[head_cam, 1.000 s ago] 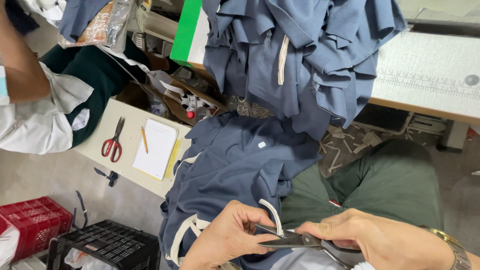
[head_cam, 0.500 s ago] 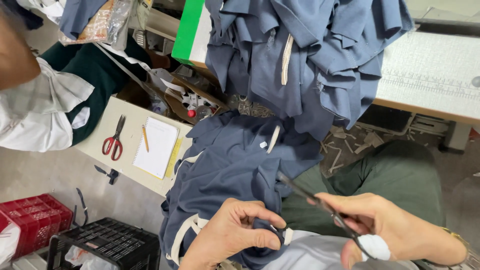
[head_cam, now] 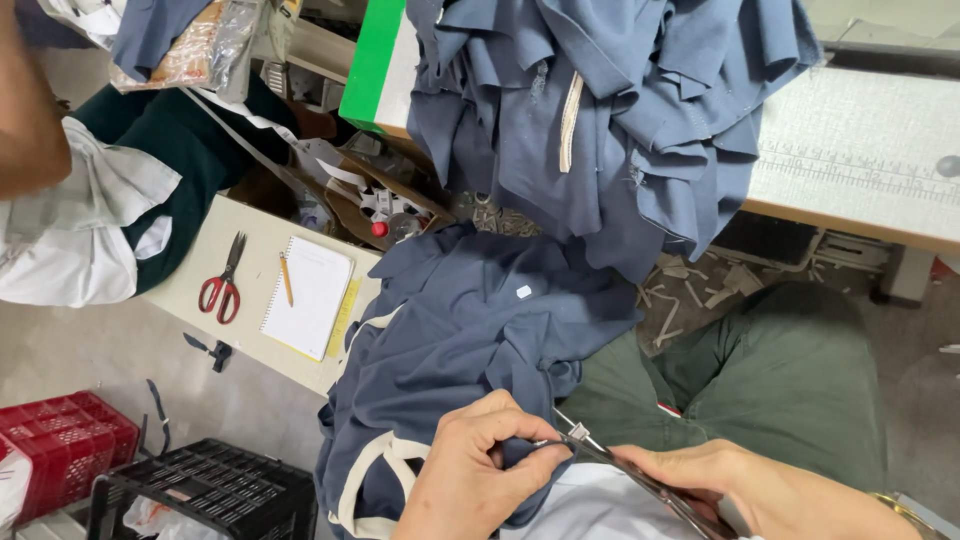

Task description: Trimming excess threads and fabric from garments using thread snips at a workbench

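A dark blue garment (head_cam: 470, 330) with cream trim lies over my lap and hangs down past my knee. My left hand (head_cam: 480, 475) pinches a fold of it between thumb and fingers at the bottom of the view. My right hand (head_cam: 770, 490) holds small metal scissors (head_cam: 620, 462). Their tips sit right at the pinched fold, touching a small pale tag or thread end. My green trousers (head_cam: 780, 370) show to the right of the garment.
A heap of blue garments (head_cam: 620, 110) spills off the white worktable (head_cam: 860, 150). On a low cream bench (head_cam: 190, 270) lie red-handled scissors (head_cam: 220, 285), a pencil (head_cam: 286, 278) and a spiral notebook (head_cam: 310, 295). Red crate (head_cam: 60, 440) and black crate (head_cam: 200, 490) stand below. Another person's arm (head_cam: 30, 110) is at left.
The scissors, raised diagonally half a second ago, have come back down to the fold. My left hand has shifted its pinch on the blue fabric.
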